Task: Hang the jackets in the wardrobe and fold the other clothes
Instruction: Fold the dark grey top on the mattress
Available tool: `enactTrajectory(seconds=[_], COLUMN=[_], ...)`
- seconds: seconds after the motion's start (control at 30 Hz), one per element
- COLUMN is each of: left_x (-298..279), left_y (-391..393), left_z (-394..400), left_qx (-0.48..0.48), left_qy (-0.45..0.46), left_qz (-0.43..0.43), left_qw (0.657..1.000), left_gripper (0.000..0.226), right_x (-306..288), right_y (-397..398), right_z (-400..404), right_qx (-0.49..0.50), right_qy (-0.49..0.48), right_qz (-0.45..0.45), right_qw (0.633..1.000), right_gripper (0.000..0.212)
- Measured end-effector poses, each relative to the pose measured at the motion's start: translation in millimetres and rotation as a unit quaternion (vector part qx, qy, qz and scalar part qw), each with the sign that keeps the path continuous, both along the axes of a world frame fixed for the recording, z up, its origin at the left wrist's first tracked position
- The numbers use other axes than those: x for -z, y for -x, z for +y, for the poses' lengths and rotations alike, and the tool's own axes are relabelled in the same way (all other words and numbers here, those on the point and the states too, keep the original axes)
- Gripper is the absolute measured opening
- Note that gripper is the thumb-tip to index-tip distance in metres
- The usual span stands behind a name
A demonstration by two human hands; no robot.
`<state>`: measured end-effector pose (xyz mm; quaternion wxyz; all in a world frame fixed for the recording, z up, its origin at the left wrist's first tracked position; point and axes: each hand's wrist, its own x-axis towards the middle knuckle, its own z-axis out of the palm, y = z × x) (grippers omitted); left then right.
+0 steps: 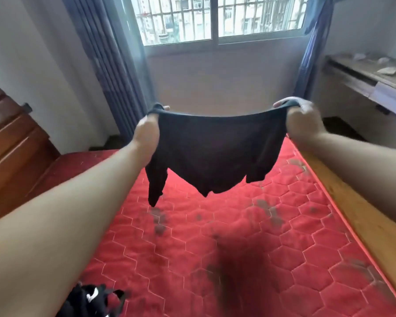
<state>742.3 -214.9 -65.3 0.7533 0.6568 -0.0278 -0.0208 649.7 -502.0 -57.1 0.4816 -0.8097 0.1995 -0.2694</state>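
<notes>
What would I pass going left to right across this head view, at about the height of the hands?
Wooden headboard → grey-blue curtain → left hand → black garment held up over the red mattress → right hand → desk.

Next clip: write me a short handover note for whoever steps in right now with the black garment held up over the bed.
Left hand and right hand each grip an end of the black garment's top edge, stretched in the air above the red mattress.
Another black, white and red piece of clothing lies at the mattress's near left corner.
Done: nothing folded in view.
Left: lay this garment down and fold it, then deal with the other piece. The wardrobe is not in view.
</notes>
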Motion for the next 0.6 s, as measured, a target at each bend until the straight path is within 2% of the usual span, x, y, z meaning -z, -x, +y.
enactTrajectory(seconds=[0.07,0.13,0.2,0.27,0.33,0.43,0.6], left_x=[43,107,172,237,309,401,498], left_y=[9,29,53,81,110,147,221], left_z=[7,21,36,55,74,92,109], left_qx=[-0.027,-0.026,0.017,0.066,0.122,0.203,0.260], left_qy=[-0.138,-0.285,-0.410,-0.516,-0.571,-0.637,-0.676], left_qz=[-0.004,0.024,0.077,0.128,0.147,0.138,0.160], left_qw=[0.990,0.958,0.908,0.844,0.798,0.731,0.671], left_gripper=[0.039,0.036,0.039,0.045,0.046,0.045,0.027], right_x=[35,89,150,215,285,382,503], right_y=[13,30,47,71,100,138,204], right_z=[16,29,39,48,62,81,118], right_qx=[-0.019,-0.045,-0.061,-0.080,-0.115,-0.139,-0.217], right_qy=[0.069,0.108,0.130,0.172,0.207,0.240,0.262], right_qz=[0.045,0.151,0.252,0.350,0.428,0.477,0.560], right_qw=[0.996,0.982,0.957,0.917,0.872,0.834,0.756], right_gripper=[0.050,0.044,0.036,0.025,0.020,0.025,0.018])
